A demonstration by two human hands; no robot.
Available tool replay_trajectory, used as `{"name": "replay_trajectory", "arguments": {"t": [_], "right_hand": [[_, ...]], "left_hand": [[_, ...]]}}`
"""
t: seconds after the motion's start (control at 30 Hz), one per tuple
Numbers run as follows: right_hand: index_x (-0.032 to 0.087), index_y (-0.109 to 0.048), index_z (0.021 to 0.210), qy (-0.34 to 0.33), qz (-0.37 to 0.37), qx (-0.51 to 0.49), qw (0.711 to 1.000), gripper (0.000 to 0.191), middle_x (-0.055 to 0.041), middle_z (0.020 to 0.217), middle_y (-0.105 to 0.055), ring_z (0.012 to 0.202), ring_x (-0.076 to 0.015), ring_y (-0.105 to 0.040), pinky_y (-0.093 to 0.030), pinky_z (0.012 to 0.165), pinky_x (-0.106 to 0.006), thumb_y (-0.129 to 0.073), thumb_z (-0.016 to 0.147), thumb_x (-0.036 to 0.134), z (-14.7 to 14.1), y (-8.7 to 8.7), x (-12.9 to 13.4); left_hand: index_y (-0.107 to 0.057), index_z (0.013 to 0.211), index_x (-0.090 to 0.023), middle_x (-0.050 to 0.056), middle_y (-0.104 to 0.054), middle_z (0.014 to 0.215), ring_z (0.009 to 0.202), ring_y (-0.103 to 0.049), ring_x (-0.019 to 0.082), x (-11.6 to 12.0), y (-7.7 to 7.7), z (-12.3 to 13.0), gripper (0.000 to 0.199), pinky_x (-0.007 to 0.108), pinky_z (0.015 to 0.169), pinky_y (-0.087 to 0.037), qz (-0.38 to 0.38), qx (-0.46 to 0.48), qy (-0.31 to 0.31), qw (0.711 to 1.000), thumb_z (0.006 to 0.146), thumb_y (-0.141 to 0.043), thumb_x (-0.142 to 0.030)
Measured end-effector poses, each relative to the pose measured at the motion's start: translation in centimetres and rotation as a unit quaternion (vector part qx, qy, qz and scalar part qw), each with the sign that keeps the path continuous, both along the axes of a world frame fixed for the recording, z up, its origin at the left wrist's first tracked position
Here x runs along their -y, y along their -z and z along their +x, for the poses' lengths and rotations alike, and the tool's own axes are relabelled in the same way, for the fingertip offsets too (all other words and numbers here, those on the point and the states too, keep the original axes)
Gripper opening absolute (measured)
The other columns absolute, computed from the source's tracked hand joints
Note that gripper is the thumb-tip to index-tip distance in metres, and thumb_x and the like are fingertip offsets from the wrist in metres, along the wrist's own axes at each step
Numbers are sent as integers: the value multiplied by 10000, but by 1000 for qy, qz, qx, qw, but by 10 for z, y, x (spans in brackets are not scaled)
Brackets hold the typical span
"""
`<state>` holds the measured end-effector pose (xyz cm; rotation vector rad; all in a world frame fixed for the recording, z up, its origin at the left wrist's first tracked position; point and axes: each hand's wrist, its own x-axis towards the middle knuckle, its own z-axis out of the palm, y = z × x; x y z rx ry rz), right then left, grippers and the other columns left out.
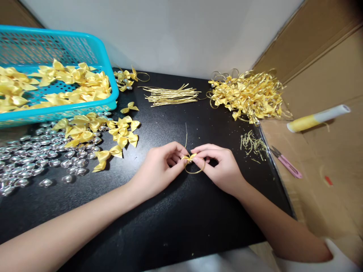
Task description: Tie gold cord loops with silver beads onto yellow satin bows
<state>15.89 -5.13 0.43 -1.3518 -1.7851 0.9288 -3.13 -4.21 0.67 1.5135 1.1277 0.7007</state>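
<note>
A small yellow ribbon bow [191,158] is pinched between my two hands above the black table. My left hand [164,166] grips its left side with thumb and fingertips. On the other side, the thumb and fingers of my right hand [219,164] close on the bow. A gold wire loop [194,172] hangs below it, and a thin wire end [186,135] sticks up behind my left fingers. The fingertips partly cover the bow, so how the wire joins it cannot be made out.
A blue basket [110,81] of yellow bows stands at the left, with loose bows [123,130] and silver beads [45,158] before it. Gold wire strips [172,95] lie behind my hands. At the right are finished-looking bows [246,94], wire scraps [252,143] and a pink-handled cutter [289,165].
</note>
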Motion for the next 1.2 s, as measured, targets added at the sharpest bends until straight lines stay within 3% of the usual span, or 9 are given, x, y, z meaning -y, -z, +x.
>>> {"name": "replay_trajectory", "arguments": {"t": [0.2,0.37,0.53,0.83,1.2], "right_hand": [[190,-741,741,23,14,-36,999,79,-66,897,-760,839,-178,-711,-567,737,-317,-684,794,182,-2,0,1],[200,-725,734,29,64,-25,997,88,-61,889,-757,845,-177,-707,-566,806,-345,-678,805,178,-3,0,1],[198,-712,729,20,74,-26,997,94,-50,859,-745,814,-165,-704,-569,770,-321,-675,808,165,-4,-1,1],[188,-703,732,48,77,-37,995,90,-46,816,-707,754,-152,-681,-567,714,-298,-670,804,146,-8,0,3],[174,-697,756,70,151,3,986,103,-63,809,-705,755,-158,-663,-551,703,-311,-641,839,149,-16,2,9]], "left_hand": [[-649,836,-144,20,-676,744,672,-617,108,0,8,3,185,212,637,-504,-95,111,-43,988,794,-709,-313],[-643,794,-146,9,-678,709,650,-612,99,-2,7,4,179,201,625,-495,-129,146,-80,978,741,-752,-277],[-636,734,-143,-3,-669,686,629,-609,83,-4,2,5,164,183,620,-501,-143,158,-97,972,717,-763,-244],[-609,805,-147,2,-693,757,656,-646,79,-1,8,4,217,170,633,-522,-164,197,-65,964,704,-794,-198],[-607,773,-160,6,-687,754,712,-675,121,8,9,11,189,219,677,-570,-55,173,-100,978,750,-776,-242]]}}
